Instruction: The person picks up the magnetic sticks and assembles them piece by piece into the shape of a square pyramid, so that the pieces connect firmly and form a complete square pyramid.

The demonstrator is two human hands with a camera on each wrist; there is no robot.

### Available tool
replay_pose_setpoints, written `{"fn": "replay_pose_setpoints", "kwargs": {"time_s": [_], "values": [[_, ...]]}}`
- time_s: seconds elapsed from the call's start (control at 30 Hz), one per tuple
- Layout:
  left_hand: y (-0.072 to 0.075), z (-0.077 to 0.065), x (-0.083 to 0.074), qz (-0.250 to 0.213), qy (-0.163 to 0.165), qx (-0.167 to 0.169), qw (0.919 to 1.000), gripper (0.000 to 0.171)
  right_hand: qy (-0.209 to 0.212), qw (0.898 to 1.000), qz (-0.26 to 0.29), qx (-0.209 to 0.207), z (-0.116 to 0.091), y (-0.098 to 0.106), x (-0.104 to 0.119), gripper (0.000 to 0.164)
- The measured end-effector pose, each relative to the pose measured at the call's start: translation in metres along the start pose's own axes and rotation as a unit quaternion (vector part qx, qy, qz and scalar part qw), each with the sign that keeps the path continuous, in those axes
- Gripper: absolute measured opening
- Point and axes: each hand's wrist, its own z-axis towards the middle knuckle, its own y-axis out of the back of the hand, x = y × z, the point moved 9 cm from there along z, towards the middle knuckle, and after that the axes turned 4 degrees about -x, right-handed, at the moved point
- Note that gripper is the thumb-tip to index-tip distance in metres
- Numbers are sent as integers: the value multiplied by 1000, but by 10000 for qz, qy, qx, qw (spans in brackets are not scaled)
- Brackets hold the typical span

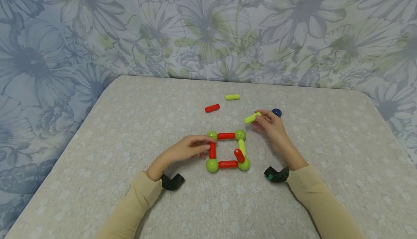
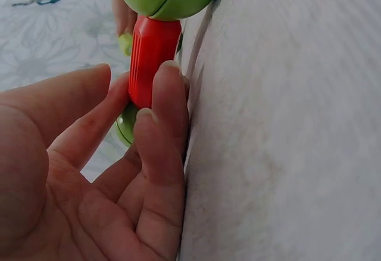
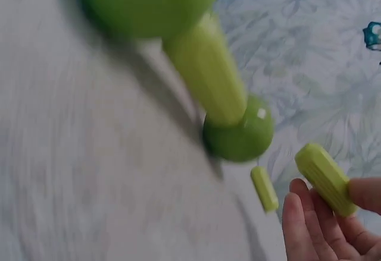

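Note:
Four-sided and flat on the table, a frame of green balls and short rods has a green ball [image 1: 212, 165] at its near left corner. Its left side is a red rod [image 2: 153, 62]. My left hand [image 1: 186, 147] lies at that rod, fingers loosely bent beside it; the thumb stands off it in the left wrist view. On the right side are a yellow-green rod [image 3: 208, 74] and a red rod [image 1: 239, 155] that sticks up from the near right ball [image 1: 244, 164]. My right hand [image 1: 272, 128] pinches a loose yellow-green rod [image 3: 324, 178] between thumb and fingers, above the far right corner.
Beyond the frame lie a loose red rod [image 1: 212, 108] and another yellow-green rod [image 1: 232, 97]. A dark blue ball [image 1: 276, 112] sits just behind my right hand. The table [image 1: 97, 152] ends at a flower-patterned wall [image 1: 208, 32].

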Motion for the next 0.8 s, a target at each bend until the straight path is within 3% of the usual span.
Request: {"fn": "replay_pose_setpoints", "kwargs": {"time_s": [0.1, 0.2, 0.3, 0.5, 0.8], "values": [[0, 0, 1, -26, -35, -22, 10000, 30, -422, 9956, 828, 151, -6, -9, 1, 40], [0, 0, 2, -49, -68, -41, 10000, 30, -926, 9827, 1588, 213, -11, -16, -1, 40], [0, 0, 4, -78, -101, -52, 9999, 30, -1223, 9724, 1969, 277, -16, -23, 0, 45], [0, 0, 6, -138, -99, -71, 9998, 30, -958, 9773, 1769, 667, -28, -40, 18, 51], [-1, 1, 6, -230, -131, -65, 9996, 30, -399, 9801, 1688, 962, -68, -79, 53, 35]]}}
